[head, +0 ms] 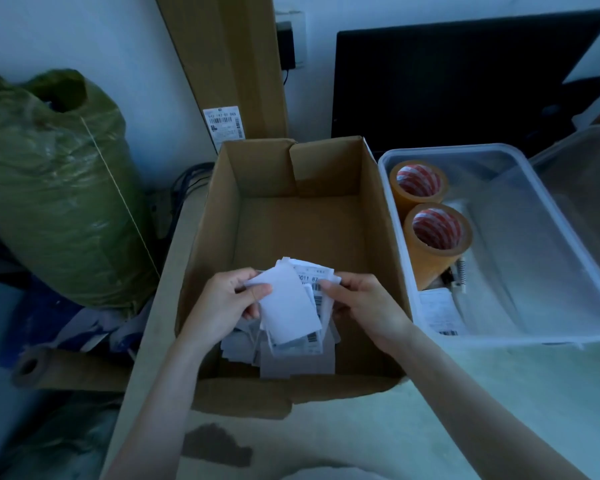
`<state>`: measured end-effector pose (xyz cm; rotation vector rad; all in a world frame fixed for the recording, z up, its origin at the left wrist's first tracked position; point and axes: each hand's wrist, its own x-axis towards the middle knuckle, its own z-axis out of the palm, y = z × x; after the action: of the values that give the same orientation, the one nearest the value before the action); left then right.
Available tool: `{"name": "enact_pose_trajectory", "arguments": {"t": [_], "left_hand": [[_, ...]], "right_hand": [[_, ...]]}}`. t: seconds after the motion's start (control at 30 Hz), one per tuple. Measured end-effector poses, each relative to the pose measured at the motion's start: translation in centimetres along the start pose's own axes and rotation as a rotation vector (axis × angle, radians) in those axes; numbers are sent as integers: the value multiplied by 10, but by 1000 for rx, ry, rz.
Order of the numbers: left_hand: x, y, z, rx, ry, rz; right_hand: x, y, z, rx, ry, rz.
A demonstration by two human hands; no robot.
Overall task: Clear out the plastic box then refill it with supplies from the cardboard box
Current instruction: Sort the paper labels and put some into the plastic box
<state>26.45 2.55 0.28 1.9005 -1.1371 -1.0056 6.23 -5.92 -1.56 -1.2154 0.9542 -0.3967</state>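
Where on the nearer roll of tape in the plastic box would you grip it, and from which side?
Come from above. The nearer tape roll stands with its open core facing up, beside the plastic box wall. Hook fingers into the core, thumb on the outer wall, on its freer right side.

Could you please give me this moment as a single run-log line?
left hand: grips paper slips | right hand: pinches same slips | over cardboard box | plastic box: two tape rolls inside

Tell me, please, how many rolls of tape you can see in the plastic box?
2. One tape roll stands at the far left corner of the plastic box; the other tape roll sits just nearer, beside it. None else shows.
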Motion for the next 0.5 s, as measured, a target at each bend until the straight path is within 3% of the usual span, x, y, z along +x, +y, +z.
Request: {"name": "enact_pose_trajectory", "arguments": {"t": [0.17, 0.3, 0.4, 0.5], "left_hand": [[-5, -6, 1, -74, 9, -26], [-7, -9, -3, -94, -5, -11], [-6, -9, -5, -96, 88, 15], [-4, -9, -5, -195, 155, -6]], "right_hand": [[0, 3, -2, 221, 84, 3], [4, 5, -4, 253, 273, -19], [5, 5, -8, 209, 356, -42], [5, 2, -12, 337, 335, -17]]}}
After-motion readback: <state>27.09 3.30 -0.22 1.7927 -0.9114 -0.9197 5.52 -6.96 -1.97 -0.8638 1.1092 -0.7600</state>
